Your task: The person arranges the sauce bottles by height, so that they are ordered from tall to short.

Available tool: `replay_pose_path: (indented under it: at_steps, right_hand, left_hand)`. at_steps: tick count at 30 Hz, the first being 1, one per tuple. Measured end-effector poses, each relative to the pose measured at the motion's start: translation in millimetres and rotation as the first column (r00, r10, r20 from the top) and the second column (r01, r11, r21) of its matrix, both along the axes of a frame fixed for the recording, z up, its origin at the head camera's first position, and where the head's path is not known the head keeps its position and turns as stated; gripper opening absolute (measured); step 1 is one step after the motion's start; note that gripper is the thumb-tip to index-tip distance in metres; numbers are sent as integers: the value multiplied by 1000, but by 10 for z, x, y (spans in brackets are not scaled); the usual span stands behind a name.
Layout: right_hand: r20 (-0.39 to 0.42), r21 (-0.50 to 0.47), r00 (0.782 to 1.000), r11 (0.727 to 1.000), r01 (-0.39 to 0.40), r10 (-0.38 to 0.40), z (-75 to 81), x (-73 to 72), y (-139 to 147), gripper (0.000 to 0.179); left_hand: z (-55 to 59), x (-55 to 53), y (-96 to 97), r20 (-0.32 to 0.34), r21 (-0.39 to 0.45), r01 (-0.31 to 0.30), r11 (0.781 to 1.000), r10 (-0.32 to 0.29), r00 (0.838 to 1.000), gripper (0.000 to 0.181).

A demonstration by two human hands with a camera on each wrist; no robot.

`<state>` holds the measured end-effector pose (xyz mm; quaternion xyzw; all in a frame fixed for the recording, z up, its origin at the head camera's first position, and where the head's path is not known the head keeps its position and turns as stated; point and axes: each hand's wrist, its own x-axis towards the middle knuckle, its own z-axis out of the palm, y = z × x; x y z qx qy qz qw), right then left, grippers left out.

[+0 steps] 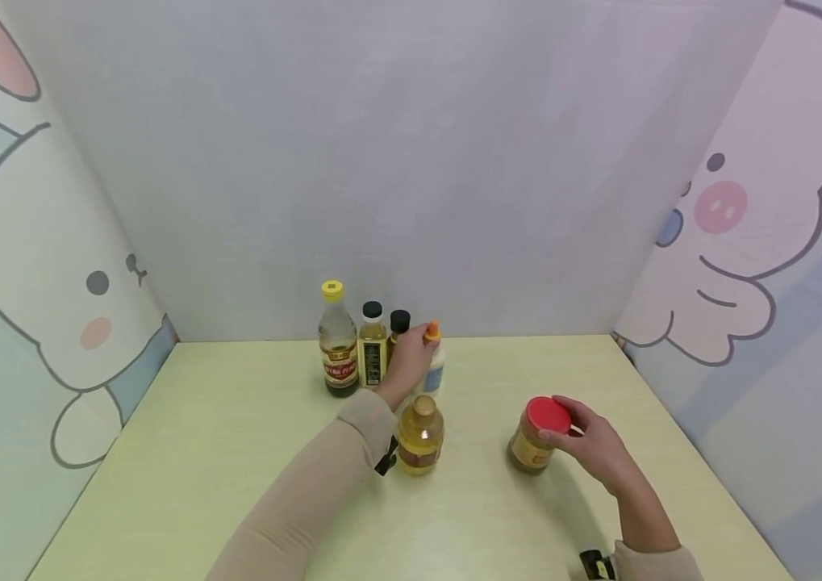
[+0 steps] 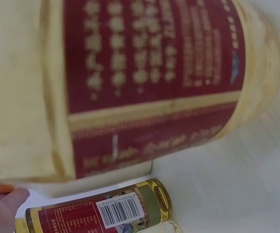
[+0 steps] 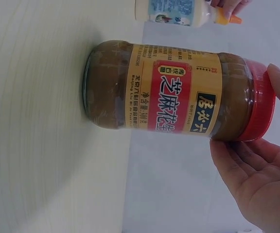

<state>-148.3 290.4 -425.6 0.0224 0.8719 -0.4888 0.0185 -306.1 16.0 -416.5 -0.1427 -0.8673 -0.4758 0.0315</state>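
Observation:
In the head view my left hand (image 1: pixel 411 361) pinches the orange cap of a white squeeze bottle (image 1: pixel 433 378) at the back of the table. My right hand (image 1: pixel 598 449) grips the red lid of a jar of brown sesame-peanut butter (image 1: pixel 529 449), thumb on one side and fingers on the other. The right wrist view shows the yellow-and-red label of this jar (image 3: pixel 171 90) and its base close to the tabletop. A rounded bottle of yellow liquid (image 1: pixel 421 440) stands just in front of my left wrist. Its dark red label (image 2: pixel 154 73) fills much of the left wrist view.
Left of my left hand stand a tall yellow-capped bottle of dark liquid (image 1: pixel 339 355), a square black-capped bottle (image 1: pixel 372 347) and another black-capped bottle (image 1: pixel 399 321), partly hidden by the hand. Behind the pale table (image 1: pixel 236 452) rises a grey wall (image 1: pixel 381 161); cartoon-printed panels flank it.

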Motion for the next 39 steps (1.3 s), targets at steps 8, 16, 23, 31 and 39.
replay_pose_path:
  at_steps: [8, 16, 23, 31, 39]
  right_hand:
    - [0, -3, 1000, 1000, 1, -1, -7, 1, -1, 76]
    - [-10, -15, 1000, 1000, -6, 6, -12, -4, 9, 74]
    - [0, -29, 1000, 1000, -3, 3, -8, -1, 1, 75]
    - [14, -14, 1000, 1000, -3, 3, 3, 8, 10, 76]
    - [10, -8, 1000, 1000, -9, 9, -3, 2, 15, 77]
  left_hand:
    - [-30, -29, 13, 0, 15, -15, 1000, 15, 1000, 37]
    - [-87, -39, 41, 37, -3, -51, 999, 51, 998, 44]
    - [-75, -34, 42, 34, -4, -55, 998, 55, 998, 45]
    - [-51, 10, 10, 23, 9, -13, 1000, 13, 1000, 51]
    - [-21, 103, -36, 17, 23, -10, 1000, 10, 1000, 55]
